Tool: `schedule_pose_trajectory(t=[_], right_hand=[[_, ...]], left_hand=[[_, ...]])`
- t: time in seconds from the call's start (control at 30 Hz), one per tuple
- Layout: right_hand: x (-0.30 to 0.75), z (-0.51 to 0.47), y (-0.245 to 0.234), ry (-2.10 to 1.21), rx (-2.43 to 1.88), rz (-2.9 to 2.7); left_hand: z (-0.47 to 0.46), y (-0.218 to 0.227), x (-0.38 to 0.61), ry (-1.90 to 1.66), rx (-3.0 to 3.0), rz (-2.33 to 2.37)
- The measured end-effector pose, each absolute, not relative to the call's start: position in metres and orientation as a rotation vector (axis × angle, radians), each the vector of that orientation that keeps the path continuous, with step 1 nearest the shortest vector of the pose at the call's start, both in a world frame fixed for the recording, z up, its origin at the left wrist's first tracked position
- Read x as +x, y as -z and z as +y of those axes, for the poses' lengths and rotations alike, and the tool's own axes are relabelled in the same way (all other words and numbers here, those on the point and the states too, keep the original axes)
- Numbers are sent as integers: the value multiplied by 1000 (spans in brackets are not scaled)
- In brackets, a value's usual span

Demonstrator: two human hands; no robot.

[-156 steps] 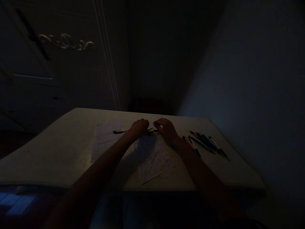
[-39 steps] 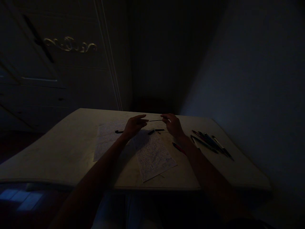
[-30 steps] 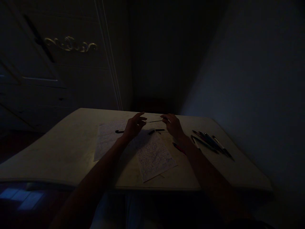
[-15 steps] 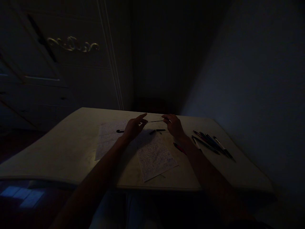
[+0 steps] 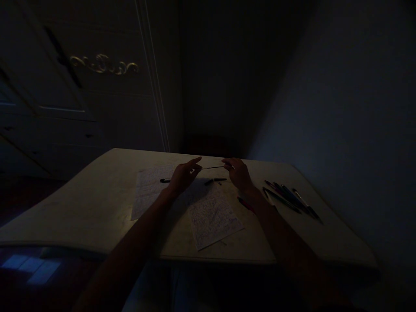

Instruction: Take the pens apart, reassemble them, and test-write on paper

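Observation:
The room is very dark. My right hand (image 5: 239, 173) pinches one end of a thin pen refill (image 5: 212, 167) and holds it level above the pale table (image 5: 91, 208). My left hand (image 5: 182, 175) hovers at the refill's other end with its fingers stretched out; its fingertips are at or very near the tip. Below the refill lie small dark pen parts (image 5: 215, 180). A scribbled sheet of paper (image 5: 212, 214) lies under my hands, a second sheet (image 5: 147, 190) to its left. A dark pen piece (image 5: 165, 180) rests on that left sheet.
A row of several pens (image 5: 287, 197) lies at the table's right side, and a red pen (image 5: 245, 203) lies beside my right wrist. A panelled cupboard with a gilt ornament (image 5: 104, 67) stands behind the table. A wall rises on the right.
Five seconds ago both hands lay low on the paper at the pen parts. Now they are raised with the thin refill held between them. In the last second little has moved.

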State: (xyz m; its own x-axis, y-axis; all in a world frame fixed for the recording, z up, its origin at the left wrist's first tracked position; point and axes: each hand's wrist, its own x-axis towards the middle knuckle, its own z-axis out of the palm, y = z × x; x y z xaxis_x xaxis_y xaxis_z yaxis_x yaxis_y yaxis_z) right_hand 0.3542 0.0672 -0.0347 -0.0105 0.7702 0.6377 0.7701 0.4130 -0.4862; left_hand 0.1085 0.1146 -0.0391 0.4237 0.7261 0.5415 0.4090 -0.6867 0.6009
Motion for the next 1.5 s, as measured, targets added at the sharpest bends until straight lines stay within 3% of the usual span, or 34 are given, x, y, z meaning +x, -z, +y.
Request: schedule_pose_trajectory(t=[0.77, 1.2, 1.5], right_hand=[[346, 66, 41, -101, -1327, -1845], [356, 67, 42, -170, -1237, -1996], [353, 64, 39, -84, -1207, -2177]], left_hand=[[109, 36, 110, -1084, 2491, 1056], [111, 36, 114, -1337, 2399, 759], [112, 35, 112, -1246, 2473, 763]])
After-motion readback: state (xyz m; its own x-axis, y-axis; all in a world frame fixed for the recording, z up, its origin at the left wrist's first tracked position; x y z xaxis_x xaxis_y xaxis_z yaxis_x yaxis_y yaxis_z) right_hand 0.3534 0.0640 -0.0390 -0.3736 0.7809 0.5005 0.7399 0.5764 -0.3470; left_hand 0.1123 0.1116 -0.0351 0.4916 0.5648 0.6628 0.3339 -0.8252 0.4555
